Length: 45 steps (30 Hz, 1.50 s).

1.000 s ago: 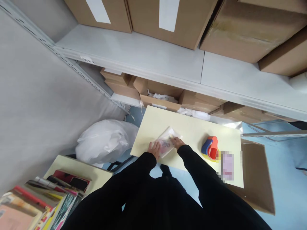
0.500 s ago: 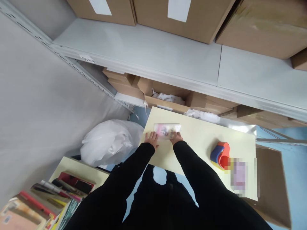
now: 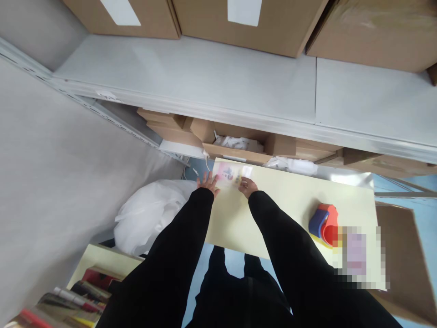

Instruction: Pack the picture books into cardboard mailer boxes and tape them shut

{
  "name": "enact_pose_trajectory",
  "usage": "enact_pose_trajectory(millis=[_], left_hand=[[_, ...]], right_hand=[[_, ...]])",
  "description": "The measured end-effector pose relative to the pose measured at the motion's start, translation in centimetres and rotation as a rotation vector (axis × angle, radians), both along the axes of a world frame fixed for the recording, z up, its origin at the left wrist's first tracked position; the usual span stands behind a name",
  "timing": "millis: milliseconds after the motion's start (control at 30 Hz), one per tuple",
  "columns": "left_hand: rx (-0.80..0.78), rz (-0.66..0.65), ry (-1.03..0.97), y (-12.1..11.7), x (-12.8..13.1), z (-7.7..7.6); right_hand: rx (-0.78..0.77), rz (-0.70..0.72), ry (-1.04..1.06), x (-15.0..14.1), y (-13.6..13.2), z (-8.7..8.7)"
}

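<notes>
Grey shelving: across the top of the frame a long shelf (image 3: pixel 187 68) carries brown cardboard boxes (image 3: pixel 239 41).
Pale tabletop: the table (image 3: pixel 235 218) spreads from the centre toward the lower right of the frame, the person's dark sleeves reaching over it.
Printed packet: a thin, clear-looking packet (image 3: pixel 226 174) with pink and dark print lies near the table's far left corner, just above the middle of the frame; its lettering is too blurred for me to read.
Left hand: the left hand (image 3: pixel 207 183) has its fingers spread, fingertips at the packet's left edge, gripping nothing that I can make out.
Right hand: the right hand (image 3: pixel 247 187) has its fingers curled in at the packet's lower right; whether they pinch it or merely rest there, I cannot tell.
Packet work: I'd judge this a moment of steadying or smoothing it between both hands.
Next move: to my eye, it calls for a sure hold on one edge, keeping the thin film from creasing.
Tape dispenser: a red and blue dispenser (image 3: pixel 318 222) stands well apart, right of centre.
</notes>
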<state>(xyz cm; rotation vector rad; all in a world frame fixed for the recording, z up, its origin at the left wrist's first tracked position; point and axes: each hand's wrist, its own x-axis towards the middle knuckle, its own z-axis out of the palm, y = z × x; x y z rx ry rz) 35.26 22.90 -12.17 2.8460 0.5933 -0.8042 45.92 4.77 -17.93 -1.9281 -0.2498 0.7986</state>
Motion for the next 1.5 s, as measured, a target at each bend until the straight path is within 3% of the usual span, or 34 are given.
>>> enact_pose_trajectory(millis=[133, 333, 467, 667, 800, 900, 1000, 1133, 1333, 1433, 1500], left_hand=[[-0.008, 0.063, 0.006, -0.1, 0.4, -0.6], [-0.063, 0.059, 0.012, -0.1, 0.0, -0.7], [-0.070, 0.064, 0.037, -0.1, -0.3, -0.3], [-0.120, 0.130, 0.029, 0.4, -0.2, 1.3], [-0.093, 0.165, -0.069, 0.8, -0.9, 2.9], [-0.168, 0.166, -0.100, 0.2, -2.5, 4.2], [-0.304, 0.172, -0.132, -1.3, -5.3, 5.5], [-0.383, 0.302, -0.218, -5.0, -11.1, 6.7], [-0.413, 0.812, -0.446, -14.4, -23.1, 8.1], [-0.431, 1.058, -0.509, -18.7, -28.6, 9.5], [-0.402, 1.184, -0.568, -20.1, -32.0, 10.5]], right_hand=[[0.132, -0.027, 0.148, 0.1, 0.0, -0.9], [0.140, -0.037, 0.149, -0.3, -0.5, -0.7], [0.076, -0.049, 0.056, -0.8, -0.7, 0.7], [-0.138, -0.068, -0.082, 0.4, -1.5, 3.6], [-0.150, -0.088, -0.189, 0.7, -3.6, 5.7], [-0.122, -0.046, -0.177, -0.4, -6.1, 6.9], [-0.151, 0.061, -0.151, -1.8, -8.9, 7.8], [-0.176, 0.252, -0.113, -3.2, -11.6, 8.4], [-0.125, 0.519, -0.076, -6.8, -11.8, 8.4], [-0.088, 0.692, -0.097, -9.1, -10.2, 8.7], [-0.088, 0.833, -0.093, -10.9, -8.1, 9.2]])
